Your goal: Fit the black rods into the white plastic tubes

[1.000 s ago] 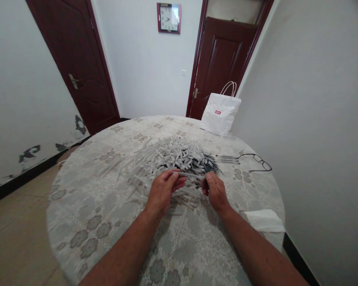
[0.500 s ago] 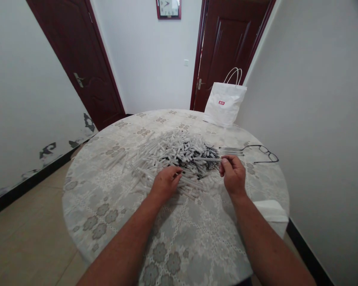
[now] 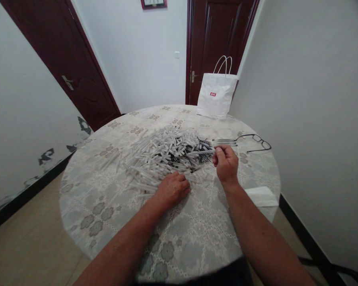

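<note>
Your right hand (image 3: 226, 163) is raised just above the round surface (image 3: 113, 206) with its pale flower-patterned cloth, and its grip is pinched on one thin clear plastic pen tube (image 3: 200, 152), held by the end nearest your thumb and fingers. The tube runs out level to the left of that grip, its far end over the edge of the big heap of white and clear pen tubes mixed with black refills (image 3: 164, 153).

Your left hand (image 3: 172, 190) lies palm down on the near edge of that same heap, fingers curled loosely together over a few tubes; you cannot tell from here whether they hold one or only rest on them.

Just beyond your right grip, a small row of clear tubes (image 3: 224, 141) lies side by side on the cloth, and past those sit black-framed spectacles (image 3: 255, 141). To the right of your right wrist, at the rim of the surface, is a folded white paper tissue (image 3: 261, 196). Well beyond both hands, a white paper carrier bag with a small red label (image 3: 216, 97) stands at the far edge, before a dark red wooden door (image 3: 220, 35).
</note>
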`<state>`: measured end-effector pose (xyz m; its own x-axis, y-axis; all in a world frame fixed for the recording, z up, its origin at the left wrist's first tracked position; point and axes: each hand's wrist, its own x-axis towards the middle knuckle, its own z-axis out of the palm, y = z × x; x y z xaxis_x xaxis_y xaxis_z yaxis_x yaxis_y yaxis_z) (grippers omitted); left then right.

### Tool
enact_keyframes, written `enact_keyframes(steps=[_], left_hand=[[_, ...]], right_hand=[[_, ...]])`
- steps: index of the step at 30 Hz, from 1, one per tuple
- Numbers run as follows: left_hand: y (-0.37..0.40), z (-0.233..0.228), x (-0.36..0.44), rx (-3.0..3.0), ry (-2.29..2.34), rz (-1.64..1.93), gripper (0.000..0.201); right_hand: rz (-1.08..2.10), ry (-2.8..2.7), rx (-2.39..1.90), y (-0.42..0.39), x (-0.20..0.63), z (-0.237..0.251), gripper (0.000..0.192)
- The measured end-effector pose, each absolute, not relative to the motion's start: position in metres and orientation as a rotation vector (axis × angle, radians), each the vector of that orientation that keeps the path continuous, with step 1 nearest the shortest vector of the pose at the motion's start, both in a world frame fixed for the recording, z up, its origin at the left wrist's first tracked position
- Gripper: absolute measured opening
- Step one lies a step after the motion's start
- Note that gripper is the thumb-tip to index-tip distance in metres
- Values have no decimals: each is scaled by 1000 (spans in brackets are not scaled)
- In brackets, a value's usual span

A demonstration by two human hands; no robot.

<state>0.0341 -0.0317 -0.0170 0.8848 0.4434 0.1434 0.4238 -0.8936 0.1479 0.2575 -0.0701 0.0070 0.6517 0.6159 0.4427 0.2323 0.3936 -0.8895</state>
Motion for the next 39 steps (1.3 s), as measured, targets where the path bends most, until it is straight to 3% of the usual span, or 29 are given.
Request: enact_keyframes(steps=[16,22,28,39], left_hand=[[-46,-25,40,2804,843,391,9],[-23,-22,31,2024,951,919,23],[-8,-17,27,1235,829,1050,35],[-13,-15,32,1014,651,1006,31]], right_hand=[[297,-902,-1182,-71,254,5,19],[433,-819,-1087,-68,259,-2,19],[565,-860,-1052,-68,253,-7,17],[525,-1008,-1119,-72,238,-4,16]])
